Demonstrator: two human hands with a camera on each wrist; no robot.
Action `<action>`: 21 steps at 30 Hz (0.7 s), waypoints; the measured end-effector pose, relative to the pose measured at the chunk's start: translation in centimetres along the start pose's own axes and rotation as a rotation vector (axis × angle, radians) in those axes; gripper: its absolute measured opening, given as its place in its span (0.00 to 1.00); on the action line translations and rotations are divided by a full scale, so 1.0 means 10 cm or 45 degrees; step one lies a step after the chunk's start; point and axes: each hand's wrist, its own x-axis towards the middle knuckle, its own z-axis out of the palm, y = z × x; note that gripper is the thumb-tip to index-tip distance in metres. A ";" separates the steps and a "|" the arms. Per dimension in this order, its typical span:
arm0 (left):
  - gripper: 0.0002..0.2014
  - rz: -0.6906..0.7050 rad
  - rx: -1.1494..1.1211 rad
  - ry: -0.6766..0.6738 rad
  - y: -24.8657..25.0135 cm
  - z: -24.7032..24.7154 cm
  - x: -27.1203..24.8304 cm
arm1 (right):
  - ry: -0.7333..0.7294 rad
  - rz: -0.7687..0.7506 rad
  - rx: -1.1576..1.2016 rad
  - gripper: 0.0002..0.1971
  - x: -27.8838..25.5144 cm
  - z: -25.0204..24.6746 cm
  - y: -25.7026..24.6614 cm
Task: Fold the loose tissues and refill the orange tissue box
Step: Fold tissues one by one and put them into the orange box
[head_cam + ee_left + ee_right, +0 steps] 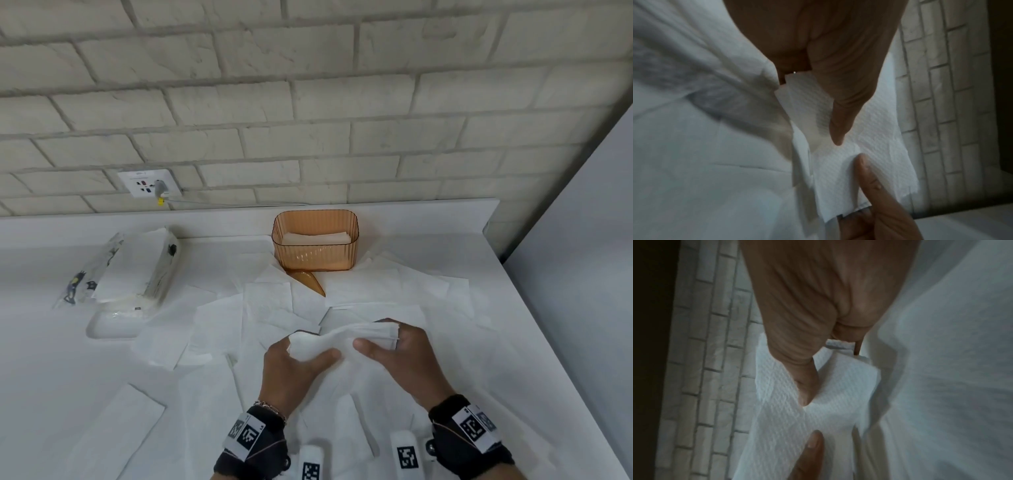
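Orange tissue box (pixel 315 240): translucent, ribbed, upright at the desk's rear, open-topped, holding a flat white stack. Loose tissues (pixel 270 305): white, embossed, scattered flat before it. One folded tissue (pixel 346 337) is held raised above them.

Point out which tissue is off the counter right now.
The folded tissue pinched between the left hand and right hand; every other loose tissue lies flat on the counter.

Orange lid (pixel 308 281) lies mostly hidden under loose tissues (pixel 267 301) (only one end shows)
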 end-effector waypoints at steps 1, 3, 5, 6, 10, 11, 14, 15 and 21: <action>0.17 -0.001 -0.005 -0.007 0.03 0.00 0.01 | -0.013 -0.010 0.007 0.08 0.01 0.00 -0.03; 0.18 -0.032 -0.009 0.008 0.03 0.00 0.05 | -0.041 0.003 0.035 0.10 0.02 -0.03 -0.04; 0.16 -0.041 0.018 0.022 -0.05 -0.01 0.09 | -0.058 0.027 -0.012 0.14 0.03 -0.07 0.01; 0.14 -0.047 0.024 0.018 -0.09 -0.01 0.11 | -0.056 0.034 -0.043 0.17 0.03 -0.08 0.04; 0.11 -0.074 -0.007 0.017 -0.16 -0.03 0.16 | 0.142 0.016 -0.065 0.33 -0.02 -0.10 0.16; 0.11 -0.076 -0.016 0.016 -0.16 -0.04 0.17 | 0.182 -0.010 -0.077 0.33 -0.03 -0.10 0.17; 0.09 -0.076 -0.066 -0.017 -0.17 -0.05 0.17 | 0.173 -0.139 -0.218 0.27 -0.06 -0.09 0.16; 0.09 -0.075 -0.072 -0.029 -0.18 -0.05 0.18 | 0.147 -0.200 -0.279 0.26 -0.05 -0.09 0.15; 0.09 -0.031 -0.107 -0.113 -0.18 -0.08 0.20 | 0.025 -0.404 -0.541 0.25 0.05 -0.13 0.16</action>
